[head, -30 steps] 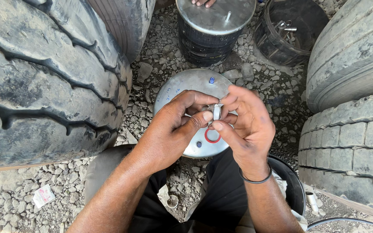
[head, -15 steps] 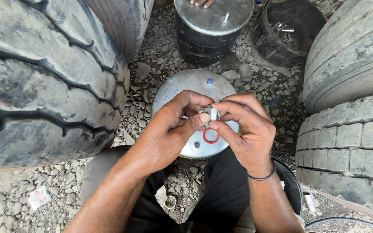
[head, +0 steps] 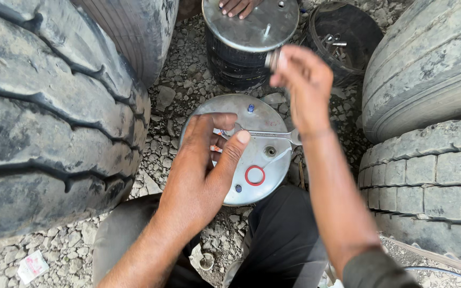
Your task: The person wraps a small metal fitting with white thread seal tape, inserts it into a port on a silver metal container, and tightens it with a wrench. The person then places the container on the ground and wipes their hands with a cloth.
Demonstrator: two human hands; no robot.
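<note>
On gravel [head: 188, 85] between big tyres [head: 44, 122], left hand [head: 204, 170] open over metal disc [head: 265, 165], right hand [head: 302, 80] pinching small fitting [head: 273, 58]

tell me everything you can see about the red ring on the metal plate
The red ring is a thin, round loop, rubber or plastic by its look, lying flat on the round grey metal plate near its lower edge. A small dark hole sits just above it. No hand touches it; the left hand hovers close beside it, thumb raised.
</note>
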